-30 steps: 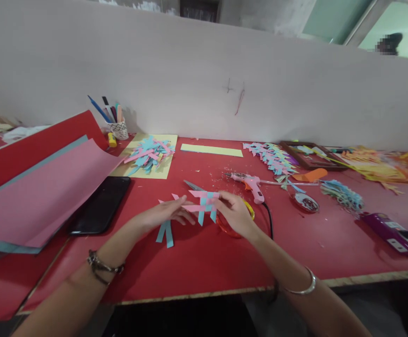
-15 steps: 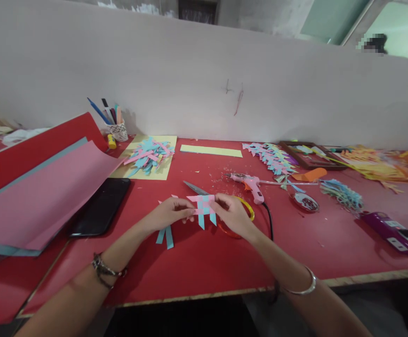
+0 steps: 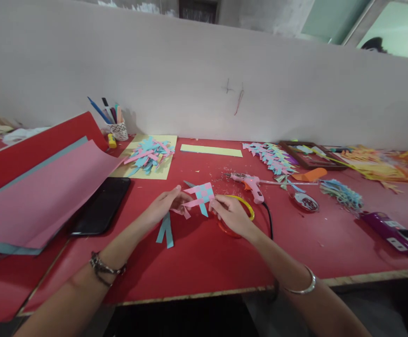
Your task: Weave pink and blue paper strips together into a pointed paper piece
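My right hand (image 3: pixel 230 210) pinches a small woven paper piece (image 3: pixel 204 193) by its right lower corner. Pink and blue strips cross in it as a checkered square, with loose pink ends to the left and a blue end hanging down. My left hand (image 3: pixel 169 203) is beside those pink ends, thumb raised apart from its bent fingers; whether a fingertip touches them I cannot tell. Beneath the left hand lies another strip piece, its blue ends (image 3: pixel 165 231) showing and the rest partly hidden. Scissors (image 3: pixel 244 206) with yellow and orange handles lie behind the right hand, partly covered.
A pink glue gun (image 3: pixel 248 182) lies behind the right hand. Cut strips (image 3: pixel 149 154) are heaped on yellow paper. A black phone (image 3: pixel 102 208) and large pink paper (image 3: pixel 56 192) are left. A woven chain (image 3: pixel 270 157), a small dish (image 3: pixel 305 202) and a purple device (image 3: pixel 391 231) are right.
The woven piece has tilted, its left part turning downward and its square rising slightly. My left hand has parted its thumb from its fingers and shifted a little left; my right hand keeps its pinch.
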The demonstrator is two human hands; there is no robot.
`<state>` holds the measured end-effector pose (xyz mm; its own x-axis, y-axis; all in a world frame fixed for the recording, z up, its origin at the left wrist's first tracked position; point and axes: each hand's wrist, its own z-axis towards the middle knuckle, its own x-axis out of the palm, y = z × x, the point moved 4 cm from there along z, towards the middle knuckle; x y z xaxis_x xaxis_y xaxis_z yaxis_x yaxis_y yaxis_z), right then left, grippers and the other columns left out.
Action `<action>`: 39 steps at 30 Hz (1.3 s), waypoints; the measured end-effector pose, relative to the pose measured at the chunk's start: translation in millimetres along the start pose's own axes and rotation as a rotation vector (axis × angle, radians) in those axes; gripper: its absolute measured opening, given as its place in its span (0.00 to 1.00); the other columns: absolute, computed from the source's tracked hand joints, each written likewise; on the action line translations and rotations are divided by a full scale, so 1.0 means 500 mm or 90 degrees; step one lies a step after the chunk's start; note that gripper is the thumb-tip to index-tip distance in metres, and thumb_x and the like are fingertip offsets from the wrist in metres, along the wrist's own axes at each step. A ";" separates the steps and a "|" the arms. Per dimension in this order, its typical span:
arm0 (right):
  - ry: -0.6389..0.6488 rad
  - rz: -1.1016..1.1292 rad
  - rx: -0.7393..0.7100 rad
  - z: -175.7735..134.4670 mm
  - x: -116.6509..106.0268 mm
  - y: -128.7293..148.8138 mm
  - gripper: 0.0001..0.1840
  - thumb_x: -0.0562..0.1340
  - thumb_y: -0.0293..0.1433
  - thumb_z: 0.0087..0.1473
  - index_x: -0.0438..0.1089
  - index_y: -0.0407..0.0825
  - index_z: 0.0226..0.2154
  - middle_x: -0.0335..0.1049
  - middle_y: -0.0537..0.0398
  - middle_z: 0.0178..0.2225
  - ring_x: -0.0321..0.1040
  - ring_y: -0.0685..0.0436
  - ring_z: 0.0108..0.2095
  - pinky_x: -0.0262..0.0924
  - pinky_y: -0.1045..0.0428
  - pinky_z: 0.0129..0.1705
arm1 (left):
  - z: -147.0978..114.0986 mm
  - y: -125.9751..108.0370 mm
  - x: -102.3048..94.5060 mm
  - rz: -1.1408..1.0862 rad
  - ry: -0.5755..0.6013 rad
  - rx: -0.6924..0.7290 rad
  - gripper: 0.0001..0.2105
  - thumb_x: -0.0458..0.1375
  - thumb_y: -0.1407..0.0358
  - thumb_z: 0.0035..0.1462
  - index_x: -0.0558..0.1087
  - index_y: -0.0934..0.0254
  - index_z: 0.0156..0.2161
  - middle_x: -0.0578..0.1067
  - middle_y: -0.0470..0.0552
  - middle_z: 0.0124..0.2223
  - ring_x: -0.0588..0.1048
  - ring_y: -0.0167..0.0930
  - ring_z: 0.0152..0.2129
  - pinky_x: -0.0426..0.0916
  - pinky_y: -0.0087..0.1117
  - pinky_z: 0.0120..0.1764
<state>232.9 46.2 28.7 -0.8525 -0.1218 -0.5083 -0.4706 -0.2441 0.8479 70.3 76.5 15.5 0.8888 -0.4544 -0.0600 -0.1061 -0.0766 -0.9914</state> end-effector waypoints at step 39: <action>0.022 -0.015 -0.023 0.002 -0.004 0.017 0.11 0.53 0.33 0.48 0.62 0.47 0.19 0.61 0.60 0.17 0.57 0.53 0.20 0.51 0.58 0.24 | -0.002 -0.016 -0.002 0.046 -0.058 0.056 0.21 0.48 0.48 0.45 0.60 0.64 0.16 0.64 0.43 0.16 0.66 0.24 0.16 0.62 0.26 0.23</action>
<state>230.2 45.4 37.0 -0.8327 -0.1488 -0.5334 -0.4815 -0.2812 0.8301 69.8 76.9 23.4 0.9171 -0.3739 -0.1383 -0.1358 0.0332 -0.9902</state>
